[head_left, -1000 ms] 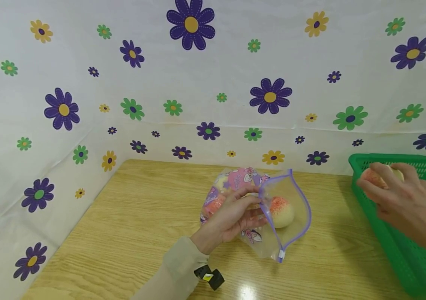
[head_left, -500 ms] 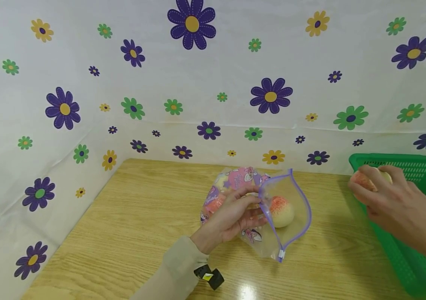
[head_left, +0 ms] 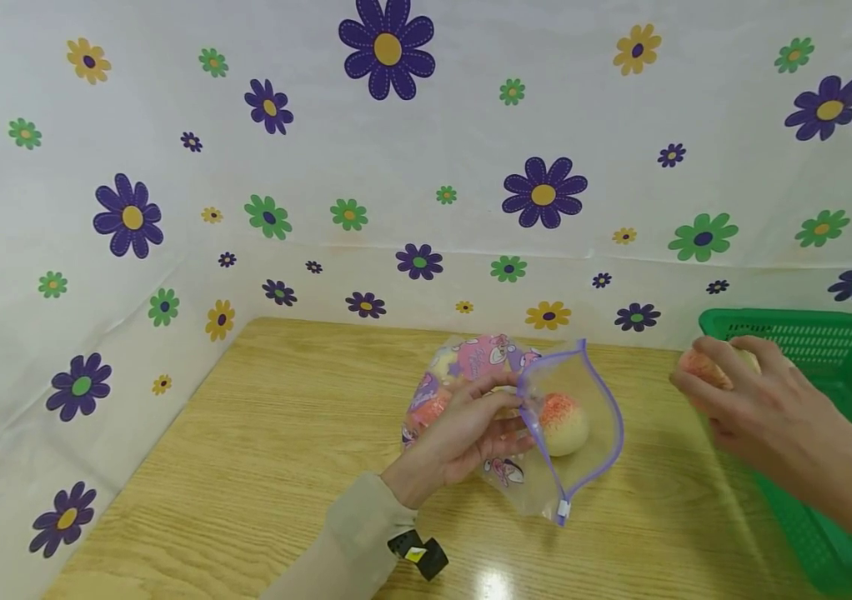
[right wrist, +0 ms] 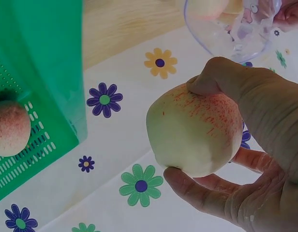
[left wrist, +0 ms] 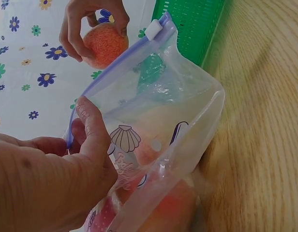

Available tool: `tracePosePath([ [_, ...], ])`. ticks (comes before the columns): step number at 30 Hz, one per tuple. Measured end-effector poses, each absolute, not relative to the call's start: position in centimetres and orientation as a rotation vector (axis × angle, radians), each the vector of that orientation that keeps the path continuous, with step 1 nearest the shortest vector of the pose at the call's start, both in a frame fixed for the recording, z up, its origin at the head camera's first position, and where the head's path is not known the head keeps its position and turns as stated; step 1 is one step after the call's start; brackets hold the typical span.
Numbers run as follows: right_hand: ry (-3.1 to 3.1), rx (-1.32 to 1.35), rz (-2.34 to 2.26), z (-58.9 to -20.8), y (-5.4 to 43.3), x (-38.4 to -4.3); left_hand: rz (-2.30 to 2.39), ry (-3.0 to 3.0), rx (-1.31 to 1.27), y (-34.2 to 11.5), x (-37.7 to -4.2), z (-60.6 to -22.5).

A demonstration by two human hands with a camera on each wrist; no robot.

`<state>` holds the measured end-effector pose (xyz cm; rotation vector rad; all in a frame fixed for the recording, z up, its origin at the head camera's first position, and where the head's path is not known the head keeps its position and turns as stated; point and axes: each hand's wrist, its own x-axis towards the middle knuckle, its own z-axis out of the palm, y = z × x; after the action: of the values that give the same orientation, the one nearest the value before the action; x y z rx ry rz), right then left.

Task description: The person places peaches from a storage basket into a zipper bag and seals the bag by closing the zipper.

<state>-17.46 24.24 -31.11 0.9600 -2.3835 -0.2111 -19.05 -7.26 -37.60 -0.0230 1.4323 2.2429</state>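
My left hand (head_left: 463,437) pinches the near lip of a clear zip bag (left wrist: 197,96) with a purple zip edge and printed cartoon pictures. The bag's mouth gapes toward the right, its white slider (left wrist: 154,30) at one end of the zip. Inside lies a pale peach (head_left: 565,429) with a red blush, and more fruit shows through the printed film. My right hand (head_left: 759,404) grips another peach (right wrist: 195,130), cream and red, between thumb and fingers. It is held in the air by the basket's left rim, to the right of the bag.
A green plastic basket (head_left: 786,508) with slotted walls stands at the right of the wooden table (head_left: 268,467). One more peach (right wrist: 11,128) lies in it. A white cloth (head_left: 306,158) with printed flowers hangs behind and along the left side.
My right hand has moved left with the peach, from above the green basket to over its left rim. The left hand and the bag have stayed in place.
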Motion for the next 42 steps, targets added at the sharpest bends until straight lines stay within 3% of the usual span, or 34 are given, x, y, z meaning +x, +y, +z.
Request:
tracePosePath([
  [15,-2.249,1.13,-0.024,-31.8,22.1,-17.8,2.237,1.428,-0.033,-7.4,-19.0,-37.7],
  [42,-2.452,1.203,0.086,-32.5,18.6,-16.9,2.224,1.424,-0.018,-7.5,-18.8,-38.0],
])
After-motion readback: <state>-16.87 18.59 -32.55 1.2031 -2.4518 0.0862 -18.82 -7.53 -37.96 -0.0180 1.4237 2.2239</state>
